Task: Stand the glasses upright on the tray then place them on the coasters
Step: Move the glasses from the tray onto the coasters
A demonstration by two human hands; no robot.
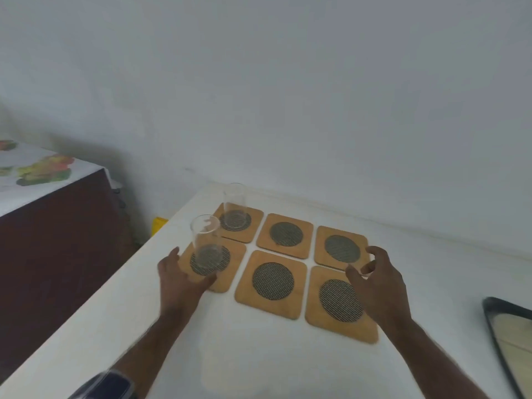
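There is a single view, taken from the person's head, looking forward and steeply down across the white worktop [259, 355] toward the wall [288, 96] behind it. It sits close, at arm's reach; both forearms enter from the bottom edge, and wide-angle bending curves the worktop's edges.

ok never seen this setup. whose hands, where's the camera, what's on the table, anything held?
No robot here: a person works with bare hands, filmed by one wide-angle camera worn on the head, looking down. On the white table lie six wooden coasters in two rows. Two clear glasses stand upright on the two leftmost ones, the far glass and the near glass. The other four coasters are bare. The left hand sits by the near glass, fingers relaxed, apparently with no grip on it. The right hand hovers over the right coasters, loosely curled, holding nothing. A dark-rimmed tray shows at the right edge.
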